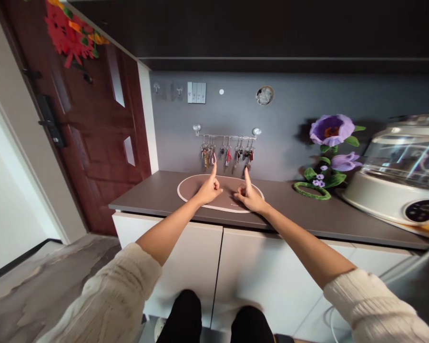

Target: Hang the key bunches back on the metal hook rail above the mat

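My left hand hovers over the left part of an oval brown mat with a pale rim. Its index finger points up, the thumb is out and the other fingers are curled, with nothing held. Over the mat's right part, my right hand likewise raises its index finger, with the rest bent and no object in it. Both fingertips appear just below several bunches of keys on a clear hook rail. Whether either fingertip touches a key cannot be told.
A purple fabric flower with a green ring base stands right on the dark countertop. Beyond it is a white appliance with a clear cover. A switch panel is on the wall. A dark cabinet overhangs; left is a red-brown door.
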`<action>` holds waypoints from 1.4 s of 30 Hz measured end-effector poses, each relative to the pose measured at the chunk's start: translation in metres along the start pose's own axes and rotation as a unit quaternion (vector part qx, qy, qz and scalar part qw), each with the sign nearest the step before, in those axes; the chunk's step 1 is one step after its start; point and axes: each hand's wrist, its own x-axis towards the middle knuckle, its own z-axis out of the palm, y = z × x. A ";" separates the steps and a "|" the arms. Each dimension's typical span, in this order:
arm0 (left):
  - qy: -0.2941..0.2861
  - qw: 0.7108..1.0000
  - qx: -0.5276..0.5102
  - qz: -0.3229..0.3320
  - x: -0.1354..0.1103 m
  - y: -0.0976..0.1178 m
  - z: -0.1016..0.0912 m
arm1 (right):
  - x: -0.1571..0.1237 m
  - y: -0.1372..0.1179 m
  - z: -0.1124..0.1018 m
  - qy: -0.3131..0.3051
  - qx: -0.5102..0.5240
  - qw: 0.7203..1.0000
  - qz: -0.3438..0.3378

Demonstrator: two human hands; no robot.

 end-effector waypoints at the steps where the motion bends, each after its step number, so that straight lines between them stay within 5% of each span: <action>1: -0.004 1.000 0.000 -0.006 -0.002 0.000 -0.001 | -0.001 0.000 0.001 0.003 -0.008 1.000 0.000; 14: 0.008 1.000 -0.012 -0.019 -0.005 -0.003 0.002 | -0.002 0.004 0.000 0.028 -0.013 0.999 -0.009; 19: 0.088 0.989 -0.038 -0.115 0.006 -0.018 -0.002 | 0.010 0.012 -0.006 0.062 0.013 0.997 0.038; 24: 0.193 0.963 0.045 -0.183 0.042 -0.038 -0.028 | 0.054 0.034 -0.036 0.239 -0.025 0.966 0.100; 30: 0.259 0.940 0.087 -0.203 0.100 -0.054 -0.044 | 0.110 0.066 -0.062 0.322 -0.003 0.936 0.143; 42: 0.387 0.884 0.039 -0.257 0.165 -0.075 0.001 | 0.166 0.076 -0.008 0.425 0.009 0.902 0.081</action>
